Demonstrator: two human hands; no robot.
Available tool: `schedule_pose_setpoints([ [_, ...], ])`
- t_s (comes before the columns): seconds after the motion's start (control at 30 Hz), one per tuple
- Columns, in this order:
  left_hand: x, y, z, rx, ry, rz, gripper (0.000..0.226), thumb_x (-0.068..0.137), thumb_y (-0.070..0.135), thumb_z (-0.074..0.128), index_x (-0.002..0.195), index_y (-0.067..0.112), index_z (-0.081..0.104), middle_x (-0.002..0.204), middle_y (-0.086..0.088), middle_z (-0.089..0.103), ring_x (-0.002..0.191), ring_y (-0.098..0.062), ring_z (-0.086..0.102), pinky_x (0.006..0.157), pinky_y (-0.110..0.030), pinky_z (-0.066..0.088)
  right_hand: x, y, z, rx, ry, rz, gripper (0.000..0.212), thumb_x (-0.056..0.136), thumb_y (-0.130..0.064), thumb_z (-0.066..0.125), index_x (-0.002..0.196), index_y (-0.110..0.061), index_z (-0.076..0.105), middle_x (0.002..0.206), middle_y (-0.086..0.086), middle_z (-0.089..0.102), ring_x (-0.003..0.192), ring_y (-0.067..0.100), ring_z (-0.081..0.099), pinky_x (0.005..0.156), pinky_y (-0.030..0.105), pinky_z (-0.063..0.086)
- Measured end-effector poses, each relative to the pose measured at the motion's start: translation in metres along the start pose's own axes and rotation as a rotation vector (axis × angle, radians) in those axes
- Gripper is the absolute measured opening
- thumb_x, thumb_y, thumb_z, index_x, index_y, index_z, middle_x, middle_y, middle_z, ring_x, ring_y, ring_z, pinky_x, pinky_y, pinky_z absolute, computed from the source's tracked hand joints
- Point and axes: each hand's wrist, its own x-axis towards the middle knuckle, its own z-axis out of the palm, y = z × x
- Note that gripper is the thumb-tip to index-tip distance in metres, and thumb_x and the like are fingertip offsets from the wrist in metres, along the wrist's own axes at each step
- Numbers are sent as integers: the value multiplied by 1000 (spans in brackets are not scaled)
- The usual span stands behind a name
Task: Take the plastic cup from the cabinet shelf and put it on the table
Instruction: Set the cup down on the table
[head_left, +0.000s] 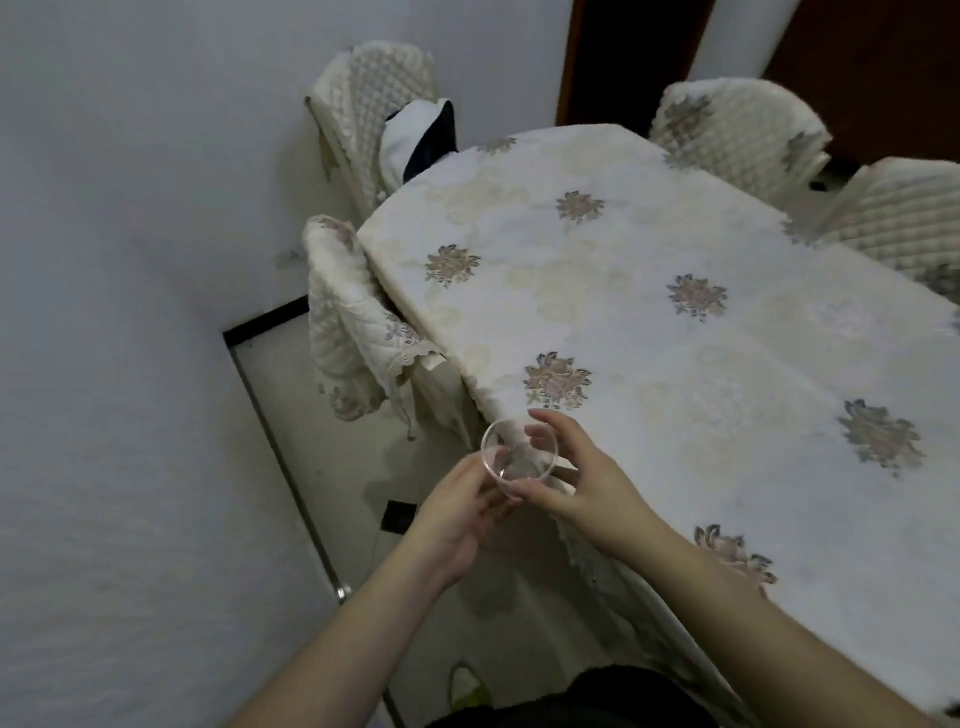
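Note:
A clear plastic cup (519, 451) is held upright in the air just off the near left edge of the table (675, 332), which is covered by a cream cloth with flower motifs. My right hand (576, 480) grips the cup from the right, thumb on the near side and fingers over the far rim. Below and to the left, my left hand (457, 514) touches the cup's lower side with its fingertips. The cup looks empty. No cabinet is in view.
Quilted chair covers ring the table: one chair (348, 322) at the left edge, another (374, 109) at the far left with a black and white cloth (421, 135), two (737, 130) at the right. A white wall (130, 260) stands close on the left.

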Motion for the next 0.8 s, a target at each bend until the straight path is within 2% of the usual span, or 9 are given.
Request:
schedule_pose_setpoints([
  [0.13,27,-2,21,77,-116,-70,17,90,22,63,103,15,71,89,-3,78,75,-13,72,68,-27,57,-10,11,-16,7,164,60,65,76,-38,81,129,-46,45,128,-13,57,119,-6,53,91,17,49],
  [0.23,45,-10,44,145,-144,-137,19,91,21,62,106,13,70,100,-10,74,81,-18,72,67,-27,57,-22,23,-33,2,260,103,65,75,-47,77,130,-51,41,133,-16,53,125,-9,45,93,16,46],
  [0.33,63,-22,69,224,-187,-175,21,92,21,61,108,11,68,110,-17,65,83,-21,70,69,-28,57,-33,39,-53,-16,345,161,70,71,-61,73,132,-53,37,134,-15,50,125,-7,45,97,23,44],
  [0.43,79,-35,96,285,-224,-191,23,93,20,59,111,7,66,106,-16,62,83,-23,67,77,-30,58,-43,58,-74,20,419,206,68,76,-50,76,132,-53,38,132,-12,52,117,-6,51,96,27,47],
  [0.57,93,-52,131,352,-261,-234,25,93,18,59,114,5,64,101,-13,62,79,-21,64,74,-28,58,-52,77,-100,30,490,244,65,77,-43,77,127,-56,37,128,-15,54,111,-11,52,90,17,46],
  [0.8,123,-77,171,475,-336,-296,16,93,16,61,106,9,67,103,-11,63,81,-19,65,72,-27,57,-64,108,-132,92,616,310,68,76,-41,79,131,-49,40,130,-14,55,114,-3,54,90,24,48],
])
